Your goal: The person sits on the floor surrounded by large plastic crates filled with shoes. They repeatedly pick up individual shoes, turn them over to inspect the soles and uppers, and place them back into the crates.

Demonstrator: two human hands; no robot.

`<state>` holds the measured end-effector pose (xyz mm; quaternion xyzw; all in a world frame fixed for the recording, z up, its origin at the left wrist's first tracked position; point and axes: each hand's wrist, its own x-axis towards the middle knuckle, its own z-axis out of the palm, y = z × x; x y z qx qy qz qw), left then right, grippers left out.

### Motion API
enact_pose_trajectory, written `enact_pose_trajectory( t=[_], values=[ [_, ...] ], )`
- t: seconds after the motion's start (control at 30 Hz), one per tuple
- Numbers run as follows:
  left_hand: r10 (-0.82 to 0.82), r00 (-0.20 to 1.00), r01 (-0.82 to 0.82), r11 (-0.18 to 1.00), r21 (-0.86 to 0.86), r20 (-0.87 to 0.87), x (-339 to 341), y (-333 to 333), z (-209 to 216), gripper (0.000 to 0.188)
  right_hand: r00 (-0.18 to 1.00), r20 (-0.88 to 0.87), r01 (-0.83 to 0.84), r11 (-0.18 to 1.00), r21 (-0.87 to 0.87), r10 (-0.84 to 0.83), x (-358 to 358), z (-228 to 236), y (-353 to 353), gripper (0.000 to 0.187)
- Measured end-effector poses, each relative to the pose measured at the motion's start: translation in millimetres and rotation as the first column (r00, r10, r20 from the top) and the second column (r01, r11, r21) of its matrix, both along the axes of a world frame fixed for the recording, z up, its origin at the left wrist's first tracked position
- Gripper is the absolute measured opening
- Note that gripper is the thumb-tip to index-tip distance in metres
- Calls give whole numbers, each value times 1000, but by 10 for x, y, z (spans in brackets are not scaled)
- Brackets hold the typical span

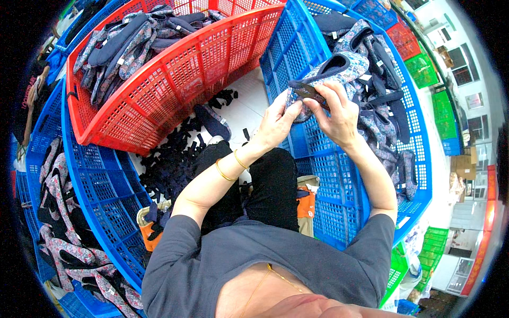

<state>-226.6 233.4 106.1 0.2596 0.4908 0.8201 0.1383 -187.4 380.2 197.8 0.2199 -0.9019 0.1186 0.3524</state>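
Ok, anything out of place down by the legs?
Yes. Dark scraps are strewn across the floor, and one patterned slipper lies loose among them, unlike the slippers heaped in the red crate. No visible damage.

1. Pale floor (247,102) shows between the red crate (191,74) and the right-hand blue crate (335,183) — room to reach down.
2. A lone slipper (214,123) and dark scraps (168,161) line its left side.
3. The left hand (277,123) overhangs its near end.
4. Leftward — another blue crate (101,172) blocks passage.

two hands (278,123) (339,114), one held slipper (322,71), two gold bangles (222,175) (238,161)
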Motion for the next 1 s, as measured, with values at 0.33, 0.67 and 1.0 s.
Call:
enact_pose_trajectory(
  t=[0.33, 0.67, 1.0],
  values=[
    [18, 998, -13, 998, 68, -68, 29, 53, -24, 36, 999, 34, -35, 999, -18, 35, 5, 55, -30, 28],
    [57, 985, -55, 998, 18, -162, 4, 73, -124, 38, 987, 153, -51, 998, -42, 57, 82, 62, 16, 30],
    [88, 977, -91, 996, -11, -193, 13, 105, -124, 41, 991, 127, -49, 999, 3, 48, 103, 52, 28, 26]
  ],
)
